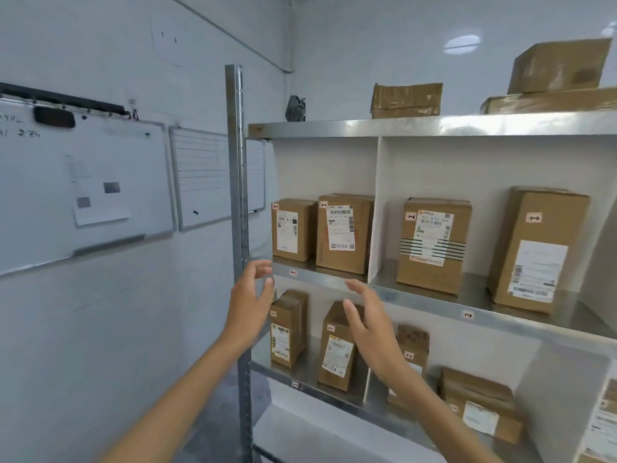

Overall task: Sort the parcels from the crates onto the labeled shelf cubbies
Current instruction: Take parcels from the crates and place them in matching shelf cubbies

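Currently between parcels: left hand and right hand both spread, empty, near shelf at 12 o'clock; next, likely fetch another.

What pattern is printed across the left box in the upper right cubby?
Dark horizontal stripes across the brown box, either side of its white label; seen in the head view.

Shelf boards and perforated upright post: bare metal, dull-shiny, smeared reflections. Cubby dividers: matt white board. Parcels: brown matt cardboard, glossy tape, white paper labels. Wall: glossy white. Whiteboard: smooth, metal-framed.
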A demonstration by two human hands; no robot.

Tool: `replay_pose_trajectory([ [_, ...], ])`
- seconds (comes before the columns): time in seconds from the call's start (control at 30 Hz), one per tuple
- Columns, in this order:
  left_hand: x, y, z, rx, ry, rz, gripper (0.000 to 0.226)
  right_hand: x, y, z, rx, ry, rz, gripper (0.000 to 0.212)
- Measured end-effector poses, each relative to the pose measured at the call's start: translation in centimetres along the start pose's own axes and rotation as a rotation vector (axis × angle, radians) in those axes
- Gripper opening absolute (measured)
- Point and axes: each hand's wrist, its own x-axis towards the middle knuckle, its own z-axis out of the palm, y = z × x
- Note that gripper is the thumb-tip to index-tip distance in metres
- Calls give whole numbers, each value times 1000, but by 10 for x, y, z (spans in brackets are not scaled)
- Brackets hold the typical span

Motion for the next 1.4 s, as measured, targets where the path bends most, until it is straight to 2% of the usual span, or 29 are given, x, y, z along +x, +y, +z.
replay_pose_trajectory([
  [0.13, 15, 2, 15, 0, 28, 11, 26, 22, 17, -10, -19, -20, -17, 29],
  [0.33, 38, -13, 49, 45, -6, -10, 31, 47, 29, 0, -43, -118, -19, 34],
  [0.5, 73, -40, 83, 67, -122, -49, 40, 79, 45, 9, -73, -154, -31, 38],
  [0.6, 103, -64, 93, 74, -151, -73, 52, 103, 52, 15, -96, -133, -23, 42],
  [0.7, 137, -90, 97, 62, -116, -131, 72, 131, 54, 34, -140, -209, -34, 48],
  [0.83, 181, -123, 103, 93, -43, -165, 96, 174, 43, 82, 63, -269, 21, 55],
  [0.97, 219, -154, 116, 97, -101, -256, 111, 219, 49, 134, 186, -244, 107, 59],
  [1.13, 256, -193, 137, 28, -119, -226, 108, 260, 78, 172, 109, -181, 289, 78],
  [1.23, 266, -215, 150, -46, -137, -184, 101, 274, 88, 186, 98, -140, 287, 84],
  [1.4, 281, -228, 153, 13, -134, -123, 83, 289, 101, 194, 38, -119, 279, 86],
])
